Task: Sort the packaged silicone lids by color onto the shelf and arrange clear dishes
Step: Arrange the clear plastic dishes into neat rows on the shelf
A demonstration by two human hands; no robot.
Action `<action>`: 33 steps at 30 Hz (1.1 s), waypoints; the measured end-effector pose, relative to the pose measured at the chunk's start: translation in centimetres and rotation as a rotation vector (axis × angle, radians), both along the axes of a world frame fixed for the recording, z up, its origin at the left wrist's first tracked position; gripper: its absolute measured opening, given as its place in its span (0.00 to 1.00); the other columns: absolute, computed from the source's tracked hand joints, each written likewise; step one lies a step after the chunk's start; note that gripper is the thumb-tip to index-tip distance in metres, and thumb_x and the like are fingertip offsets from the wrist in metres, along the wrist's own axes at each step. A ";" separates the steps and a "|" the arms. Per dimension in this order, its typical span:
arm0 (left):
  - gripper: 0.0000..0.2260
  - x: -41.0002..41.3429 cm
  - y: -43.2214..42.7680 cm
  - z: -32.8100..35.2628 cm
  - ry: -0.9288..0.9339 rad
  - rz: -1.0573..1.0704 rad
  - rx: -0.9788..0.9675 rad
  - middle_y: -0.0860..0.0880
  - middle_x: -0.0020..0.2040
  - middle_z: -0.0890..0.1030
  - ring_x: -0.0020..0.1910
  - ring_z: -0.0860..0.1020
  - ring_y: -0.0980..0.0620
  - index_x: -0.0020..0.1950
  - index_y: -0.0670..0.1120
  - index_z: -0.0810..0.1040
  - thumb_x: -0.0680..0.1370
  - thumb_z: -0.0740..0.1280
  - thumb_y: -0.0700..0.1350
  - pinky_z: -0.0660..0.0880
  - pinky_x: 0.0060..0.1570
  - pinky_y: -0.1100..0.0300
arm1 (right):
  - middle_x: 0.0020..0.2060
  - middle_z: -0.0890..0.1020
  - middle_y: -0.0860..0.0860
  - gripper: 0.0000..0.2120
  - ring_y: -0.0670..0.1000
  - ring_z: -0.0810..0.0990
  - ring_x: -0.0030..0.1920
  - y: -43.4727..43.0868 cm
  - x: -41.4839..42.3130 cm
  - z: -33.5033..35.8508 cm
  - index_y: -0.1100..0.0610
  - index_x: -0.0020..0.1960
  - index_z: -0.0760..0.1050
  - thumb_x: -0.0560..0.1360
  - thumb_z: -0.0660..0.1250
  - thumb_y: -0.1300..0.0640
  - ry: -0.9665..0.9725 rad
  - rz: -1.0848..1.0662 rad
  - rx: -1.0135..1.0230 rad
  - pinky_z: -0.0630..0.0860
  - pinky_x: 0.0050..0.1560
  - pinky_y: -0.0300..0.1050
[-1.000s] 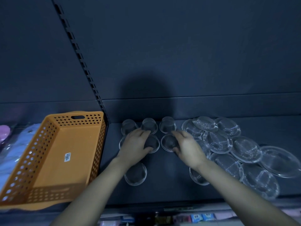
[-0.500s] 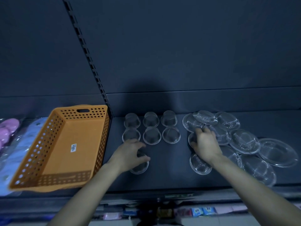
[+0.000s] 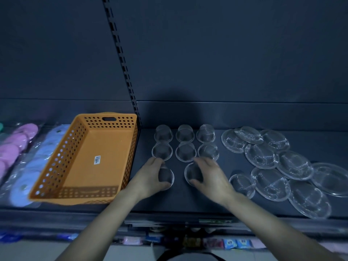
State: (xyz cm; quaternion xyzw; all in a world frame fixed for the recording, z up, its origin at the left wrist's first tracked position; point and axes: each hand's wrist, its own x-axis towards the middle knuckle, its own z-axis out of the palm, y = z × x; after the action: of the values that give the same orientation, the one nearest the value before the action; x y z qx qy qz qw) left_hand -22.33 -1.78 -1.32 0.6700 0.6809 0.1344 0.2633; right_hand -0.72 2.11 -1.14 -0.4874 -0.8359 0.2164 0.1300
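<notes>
left hand [image 3: 150, 178] wraps a small dish [image 3: 166, 177], right hand [image 3: 209, 178] cups another dish [image 3: 193, 175], both on the shelf [image 3: 207, 200] below the grid [image 3: 185, 145]. best to nudge each straight under its column, rims just apart, without knocking row two.

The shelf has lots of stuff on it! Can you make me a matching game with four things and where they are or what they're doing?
Things:
1. orange basket
2. pink lids
3. left hand
4. flat clear dishes

Places or states:
A. piled at the right of the shelf
B. far left, in packages
C. on a small clear bowl
D. empty, left of the small bowls

Pairs: 1-D, 2-B, 3-C, 4-A
</notes>
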 end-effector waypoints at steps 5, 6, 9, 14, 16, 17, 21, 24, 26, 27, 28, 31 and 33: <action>0.25 -0.2 0.1 -0.2 0.004 0.020 0.035 0.53 0.59 0.69 0.57 0.71 0.54 0.63 0.49 0.68 0.70 0.73 0.50 0.69 0.57 0.62 | 0.66 0.69 0.53 0.30 0.53 0.65 0.67 0.1 -1.4 -0.3 0.57 0.70 0.63 0.72 0.69 0.54 -0.064 0.015 -0.047 0.61 0.65 0.39; 0.25 -0.2 0.2 -0.2 0.007 0.023 0.038 0.52 0.59 0.69 0.58 0.71 0.54 0.64 0.48 0.68 0.70 0.72 0.49 0.69 0.58 0.63 | 0.66 0.70 0.53 0.29 0.54 0.65 0.67 0.1 -1.6 -0.3 0.57 0.70 0.64 0.72 0.69 0.55 -0.059 0.019 -0.045 0.62 0.65 0.39; 0.26 -0.2 0.3 -0.3 0.006 0.025 0.043 0.51 0.61 0.69 0.59 0.71 0.53 0.65 0.47 0.67 0.70 0.73 0.49 0.68 0.58 0.63 | 0.65 0.70 0.53 0.28 0.54 0.66 0.66 0.3 -1.8 -0.5 0.58 0.69 0.65 0.72 0.69 0.55 -0.048 0.021 -0.038 0.63 0.65 0.40; 0.28 -0.3 0.0 -0.4 0.040 0.033 0.064 0.50 0.63 0.69 0.62 0.70 0.52 0.67 0.47 0.66 0.71 0.72 0.49 0.68 0.60 0.62 | 0.70 0.65 0.50 0.33 0.51 0.65 0.69 0.3 -1.1 0.0 0.55 0.73 0.60 0.72 0.70 0.51 -0.043 0.019 -0.078 0.65 0.65 0.43; 0.29 -0.2 -0.2 -0.3 0.065 0.020 0.103 0.50 0.66 0.68 0.66 0.67 0.51 0.70 0.46 0.65 0.72 0.71 0.50 0.66 0.64 0.61 | 0.71 0.65 0.49 0.34 0.50 0.66 0.68 0.1 0.0 0.4 0.54 0.73 0.60 0.72 0.70 0.49 -0.018 0.002 -0.059 0.66 0.65 0.43; 0.30 -0.1 -0.3 -0.3 0.072 0.014 0.136 0.50 0.67 0.67 0.67 0.65 0.52 0.71 0.46 0.65 0.72 0.71 0.51 0.65 0.65 0.62 | 0.70 0.65 0.49 0.33 0.51 0.67 0.69 0.1 0.7 0.6 0.55 0.72 0.62 0.72 0.71 0.50 -0.009 -0.006 -0.030 0.65 0.65 0.42; 0.24 1.2 0.0 0.1 0.063 -0.047 0.278 0.51 0.66 0.69 0.68 0.64 0.53 0.69 0.45 0.69 0.75 0.68 0.49 0.63 0.64 0.65 | 0.70 0.67 0.55 0.30 0.54 0.62 0.72 -0.3 5.0 1.0 0.58 0.70 0.67 0.72 0.72 0.52 -0.095 -0.097 0.048 0.58 0.71 0.42; 0.22 3.0 0.6 0.1 0.039 -0.137 0.315 0.50 0.65 0.71 0.67 0.66 0.53 0.68 0.44 0.71 0.75 0.68 0.48 0.63 0.65 0.64 | 0.70 0.67 0.58 0.31 0.56 0.60 0.73 -0.9 8.3 0.8 0.59 0.70 0.68 0.70 0.73 0.52 -0.169 -0.182 0.025 0.59 0.72 0.47; 0.21 4.3 1.0 0.0 0.031 -0.171 0.319 0.51 0.64 0.71 0.65 0.67 0.54 0.67 0.45 0.72 0.75 0.69 0.48 0.64 0.63 0.64 | 0.70 0.65 0.56 0.32 0.56 0.60 0.72 -1.2 9.7 0.6 0.57 0.71 0.66 0.70 0.72 0.52 -0.192 -0.208 -0.008 0.59 0.72 0.46; 0.21 5.0 1.3 -0.1 0.030 -0.185 0.320 0.51 0.63 0.72 0.64 0.67 0.53 0.66 0.45 0.73 0.74 0.69 0.47 0.63 0.62 0.66 | 0.71 0.65 0.55 0.33 0.56 0.60 0.72 -1.4 10.3 0.6 0.56 0.72 0.64 0.71 0.71 0.52 -0.194 -0.219 -0.033 0.59 0.72 0.45; 0.20 5.6 1.6 -0.1 0.032 -0.197 0.320 0.50 0.62 0.72 0.63 0.68 0.52 0.65 0.45 0.74 0.73 0.70 0.46 0.62 0.60 0.67 | 0.71 0.65 0.54 0.34 0.56 0.61 0.71 -1.4 10.8 0.5 0.54 0.73 0.62 0.71 0.71 0.53 -0.189 -0.227 -0.061 0.59 0.72 0.45; 0.19 6.9 2.1 -0.5 0.031 -0.209 0.295 0.50 0.61 0.73 0.61 0.70 0.52 0.63 0.46 0.75 0.72 0.70 0.46 0.63 0.59 0.67 | 0.71 0.65 0.53 0.36 0.55 0.63 0.71 -1.4 11.3 0.2 0.52 0.75 0.58 0.71 0.71 0.55 -0.155 -0.233 -0.120 0.61 0.71 0.46; 0.19 7.2 2.2 -0.6 0.025 -0.191 0.262 0.52 0.61 0.72 0.61 0.69 0.53 0.63 0.47 0.74 0.73 0.69 0.47 0.64 0.59 0.66 | 0.70 0.66 0.52 0.37 0.54 0.64 0.71 -1.2 10.9 0.1 0.51 0.75 0.57 0.71 0.71 0.54 -0.135 -0.234 -0.126 0.62 0.71 0.44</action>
State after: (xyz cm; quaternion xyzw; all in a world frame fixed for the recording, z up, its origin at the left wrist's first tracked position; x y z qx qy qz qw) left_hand -15.13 0.44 -1.94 0.7620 0.5939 0.1882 0.1767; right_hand 10.19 0.90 -1.06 -0.6022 -0.7649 0.2185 0.0672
